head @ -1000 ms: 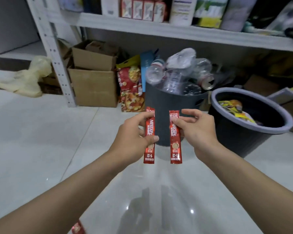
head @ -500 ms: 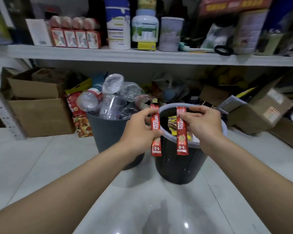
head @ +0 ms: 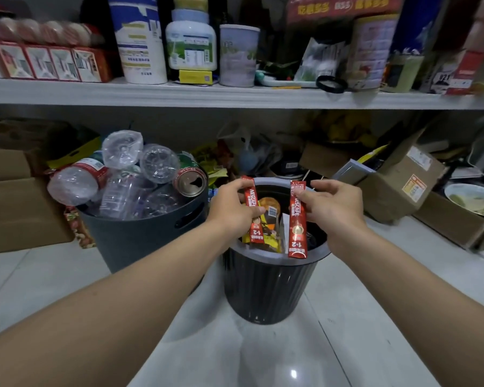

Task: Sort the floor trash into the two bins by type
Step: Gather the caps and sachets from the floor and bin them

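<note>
Vertically hung, left sachet, right sachet, above bin.

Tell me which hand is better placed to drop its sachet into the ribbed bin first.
Left, probably. The left hand holds the left sachet over the mouth of the ribbed bin; the right sachet, in the right hand, hangs with its tip across the near rim.

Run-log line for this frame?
left hand: pinches left sachet | right hand: pinches right sachet | both over ribbed bin, unreleased | bottle bin: heaped
</note>
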